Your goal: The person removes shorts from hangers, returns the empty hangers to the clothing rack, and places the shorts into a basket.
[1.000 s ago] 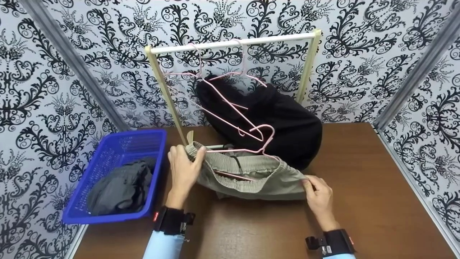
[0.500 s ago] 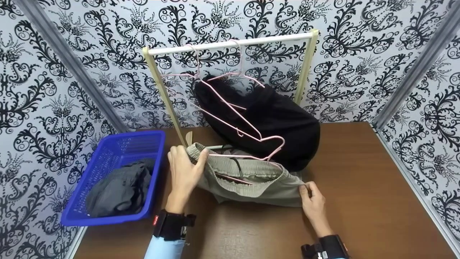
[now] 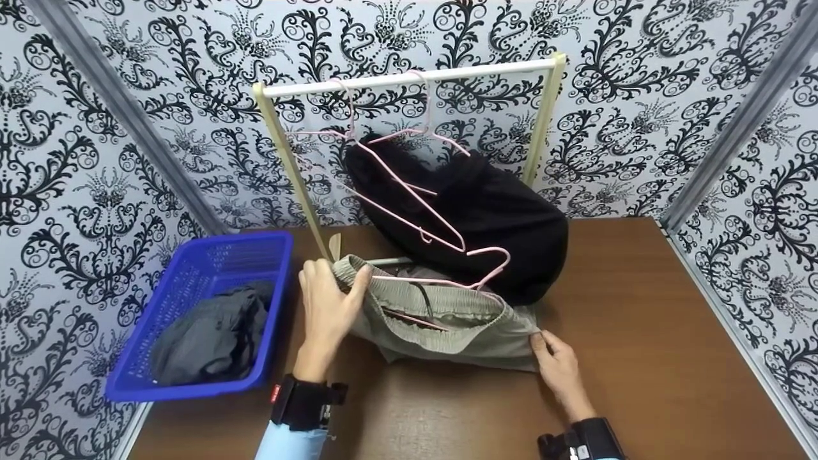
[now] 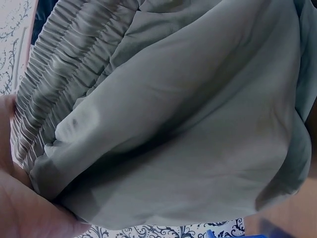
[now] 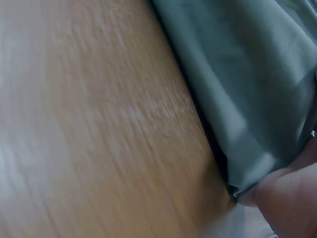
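Observation:
Grey-green shorts point(image 3: 441, 342) with a gathered elastic waistband and a dark drawstring are held over the table, waist opening upward. My left hand point(image 3: 329, 300) grips the waistband's left end, thumb on the near side, together with the end of a pink hanger point(image 3: 422, 280). This hanger lies partly inside the waist, its hook sticking out toward the right. With thumb and fingers my right hand point(image 3: 557, 364) pinches the right edge of the fabric, lower down. In the left wrist view the ribbed waistband point(image 4: 64, 64) runs up from the thumb; the right wrist view shows a cloth corner point(image 5: 242, 173) pinched.
Behind stands a clothes rack point(image 3: 409, 76) with a white bar, bearing two pink hangers point(image 3: 409, 185) and a black garment point(image 3: 498, 217). A blue basket point(image 3: 115, 383) with dark grey clothing point(image 3: 214, 338) is at left. The brown table point(image 3: 658, 332) meets patterned walls.
My right hand has moved down and slightly left, drawing the shorts' right side lower. The hanger's hook has shifted right and a little down. My left hand keeps its grip at nearly the same spot.

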{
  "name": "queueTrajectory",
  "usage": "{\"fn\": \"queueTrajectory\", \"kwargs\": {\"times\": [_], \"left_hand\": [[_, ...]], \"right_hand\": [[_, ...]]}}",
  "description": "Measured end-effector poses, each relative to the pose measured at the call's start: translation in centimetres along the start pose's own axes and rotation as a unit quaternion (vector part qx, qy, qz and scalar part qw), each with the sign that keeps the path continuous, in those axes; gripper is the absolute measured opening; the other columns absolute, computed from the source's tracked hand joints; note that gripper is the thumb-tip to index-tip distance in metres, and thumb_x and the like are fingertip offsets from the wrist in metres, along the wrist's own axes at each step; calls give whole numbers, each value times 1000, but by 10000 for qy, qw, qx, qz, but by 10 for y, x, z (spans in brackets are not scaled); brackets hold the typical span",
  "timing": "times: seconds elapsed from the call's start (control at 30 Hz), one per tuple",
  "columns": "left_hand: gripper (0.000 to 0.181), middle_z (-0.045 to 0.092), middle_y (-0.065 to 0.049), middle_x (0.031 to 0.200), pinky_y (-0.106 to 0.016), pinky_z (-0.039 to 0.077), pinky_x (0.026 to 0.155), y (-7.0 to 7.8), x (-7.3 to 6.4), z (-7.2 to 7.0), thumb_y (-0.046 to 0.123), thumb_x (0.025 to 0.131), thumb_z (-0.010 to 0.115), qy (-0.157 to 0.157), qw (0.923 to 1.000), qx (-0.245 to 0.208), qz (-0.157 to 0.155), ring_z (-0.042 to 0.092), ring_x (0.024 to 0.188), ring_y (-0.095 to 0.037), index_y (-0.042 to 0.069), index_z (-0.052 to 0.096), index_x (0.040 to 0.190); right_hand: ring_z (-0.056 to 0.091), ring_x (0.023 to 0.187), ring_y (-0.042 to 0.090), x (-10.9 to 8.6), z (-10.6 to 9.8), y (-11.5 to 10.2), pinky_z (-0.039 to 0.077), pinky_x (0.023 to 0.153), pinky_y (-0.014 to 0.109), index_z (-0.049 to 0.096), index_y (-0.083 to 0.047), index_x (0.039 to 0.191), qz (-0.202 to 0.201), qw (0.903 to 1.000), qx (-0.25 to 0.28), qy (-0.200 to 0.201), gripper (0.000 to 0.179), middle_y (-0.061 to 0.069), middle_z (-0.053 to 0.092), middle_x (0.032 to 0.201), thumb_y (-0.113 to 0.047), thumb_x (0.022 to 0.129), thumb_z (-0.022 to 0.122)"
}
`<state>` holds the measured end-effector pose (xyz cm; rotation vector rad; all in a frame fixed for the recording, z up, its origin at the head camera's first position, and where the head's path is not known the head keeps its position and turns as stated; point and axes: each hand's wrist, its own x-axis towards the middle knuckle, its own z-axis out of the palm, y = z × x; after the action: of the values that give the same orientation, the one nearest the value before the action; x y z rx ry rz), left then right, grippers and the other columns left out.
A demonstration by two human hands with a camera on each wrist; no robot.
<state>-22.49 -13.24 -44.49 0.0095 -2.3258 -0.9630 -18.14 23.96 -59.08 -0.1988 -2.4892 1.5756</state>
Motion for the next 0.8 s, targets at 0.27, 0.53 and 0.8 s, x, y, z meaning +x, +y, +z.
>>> {"fn": "queueTrajectory", "kwargs": {"times": [0.27,0.53,0.8], "left_hand": [[48,42,-17,95,-50,40,85,-3,-1,2,40,89,76,-132,9999,62,7,41,94,-38,1,50,90],[45,46,-20,95,-54,41,85,-8,-3,3,38,92,73,-4,9999,85,107,46,94,-43,-2,52,93],[37,49,-21,98,-55,42,85,-11,-2,1,31,95,69,-62,9998,112,123,48,95,-44,-2,54,100]], "right_hand": [[53,85,10,5,-4,4,43,80,24,71,-2,92,-8,9999,-40,-162,31,5,66,95,-28,104,60],[62,102,6,5,-6,4,47,90,23,75,3,108,92,9996,-5,-259,30,15,73,115,-21,105,58],[66,99,12,4,-1,10,47,86,20,76,4,103,-415,9988,257,0,40,18,75,108,-33,103,61]]}}
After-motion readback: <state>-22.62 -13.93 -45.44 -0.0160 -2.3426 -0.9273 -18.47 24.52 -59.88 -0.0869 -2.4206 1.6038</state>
